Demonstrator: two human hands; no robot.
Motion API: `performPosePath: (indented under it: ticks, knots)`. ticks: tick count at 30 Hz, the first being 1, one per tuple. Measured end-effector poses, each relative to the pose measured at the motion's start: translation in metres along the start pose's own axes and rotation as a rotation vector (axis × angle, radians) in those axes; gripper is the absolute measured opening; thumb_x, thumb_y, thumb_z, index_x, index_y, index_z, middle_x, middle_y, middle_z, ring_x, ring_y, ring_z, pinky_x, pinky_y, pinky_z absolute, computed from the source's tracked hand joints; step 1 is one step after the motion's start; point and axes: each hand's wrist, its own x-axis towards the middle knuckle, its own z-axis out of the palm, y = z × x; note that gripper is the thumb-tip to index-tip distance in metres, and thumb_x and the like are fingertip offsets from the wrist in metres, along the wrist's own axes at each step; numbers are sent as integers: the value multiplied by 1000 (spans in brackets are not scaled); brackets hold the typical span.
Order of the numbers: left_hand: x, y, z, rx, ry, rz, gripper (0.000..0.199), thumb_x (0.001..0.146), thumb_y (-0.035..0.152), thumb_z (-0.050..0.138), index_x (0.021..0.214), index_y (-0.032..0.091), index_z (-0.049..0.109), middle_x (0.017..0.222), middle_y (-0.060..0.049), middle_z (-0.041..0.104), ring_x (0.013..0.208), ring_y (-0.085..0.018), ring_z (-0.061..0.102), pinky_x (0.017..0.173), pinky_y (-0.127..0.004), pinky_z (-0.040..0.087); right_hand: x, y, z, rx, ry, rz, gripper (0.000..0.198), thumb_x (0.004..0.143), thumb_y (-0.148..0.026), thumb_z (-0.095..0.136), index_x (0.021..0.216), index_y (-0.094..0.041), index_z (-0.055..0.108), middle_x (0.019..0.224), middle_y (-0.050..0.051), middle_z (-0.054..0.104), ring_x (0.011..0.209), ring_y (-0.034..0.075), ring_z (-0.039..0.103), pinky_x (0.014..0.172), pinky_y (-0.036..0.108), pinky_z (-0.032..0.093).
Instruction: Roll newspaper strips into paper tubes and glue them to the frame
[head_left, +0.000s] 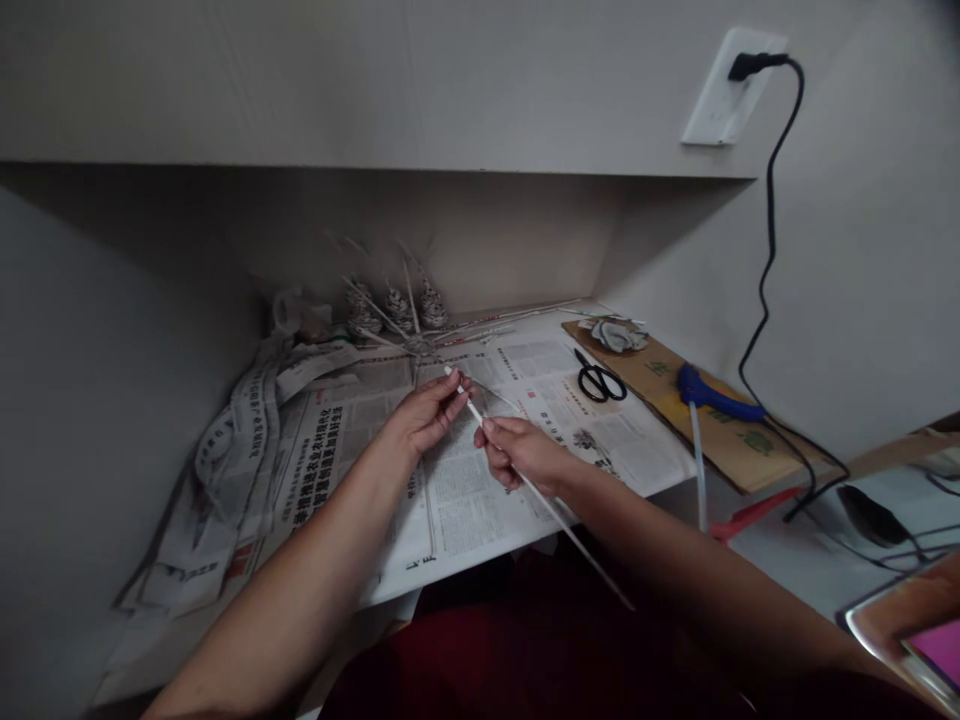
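White, apparently paper, a thin rod (577,545) is held above the spread newspaper (472,515), slanting down toward the body. Its upper end is pinched by the left hand (435,408); farther down it is gripped in the right hand (521,452), fingers curled. Rod looks already formed; its upper end is judged unfinished, exact operation cannot be told. At back, woven pieces (433,305) are stood up, bodies seemingly done. Spoked bundle (421,346) in front of them, sticks splayed: likely incomplete. Paper strips (251,430) at left are left loose. Scissors (601,385) and blue glue gun (720,398) are touched by neither hand.
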Motion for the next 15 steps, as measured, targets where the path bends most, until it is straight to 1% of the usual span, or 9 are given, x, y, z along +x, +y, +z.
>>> performPosePath:
  ticks: [2,3,4,6,9,10,11,13,15]
  knots:
    - [-2,0,3,5,-15,1,13,86,8,57,76,8,65,71,-6,68,65,-12,70,58,-12,56,-1,1,-2,246,-182,91,27,93,-47,38,83,-23,42,52,-9,22,40,9,25,40,22,23]
    - [-3,0,4,10,-26,6,14,87,8,56,76,8,65,71,-6,68,66,-12,70,57,-12,56,-1,2,-4,299,-229,110,27,93,-48,37,85,-23,42,53,-9,20,40,10,25,39,22,23]
    - [-3,-1,4,16,-33,12,14,87,7,56,76,7,65,71,-7,68,66,-13,70,57,-12,56,0,2,-5,291,-231,114,28,93,-49,37,86,-23,43,52,-9,21,40,10,26,39,22,23]
    - [-2,-3,3,28,-34,21,13,86,7,57,75,7,65,70,-7,68,65,-13,70,57,-13,56,2,3,-5,112,-121,71,29,93,-50,39,86,-22,45,53,-8,31,42,10,34,42,23,27]
    - [2,-5,-1,31,-16,45,11,84,8,61,74,9,65,70,-6,68,63,-11,69,58,-13,56,7,1,0,-284,144,-110,24,89,-42,52,78,-21,47,60,-4,44,53,11,44,52,24,33]
    - [4,-5,-2,29,-12,53,11,84,9,61,74,9,65,70,-6,68,62,-10,69,58,-12,56,8,0,2,-346,192,-146,23,89,-39,53,76,-20,48,60,-3,45,55,11,44,53,24,34]
    - [4,-5,-2,27,-10,58,11,84,10,61,74,9,65,70,-6,68,62,-10,68,58,-12,56,9,0,4,-336,208,-149,22,90,-38,51,76,-20,48,59,-4,44,53,11,43,53,24,33]
    - [5,-5,-2,21,-4,55,12,84,10,61,73,9,65,68,-5,68,62,-10,68,57,-12,55,9,0,6,-129,131,-69,25,93,-42,43,80,-21,48,54,-6,38,45,10,38,46,24,30]
    - [3,-4,-1,11,2,42,11,84,9,61,74,9,65,67,-5,68,62,-10,69,57,-12,56,7,2,4,181,-34,38,27,93,-46,39,85,-21,46,51,-9,30,39,9,30,41,22,25]
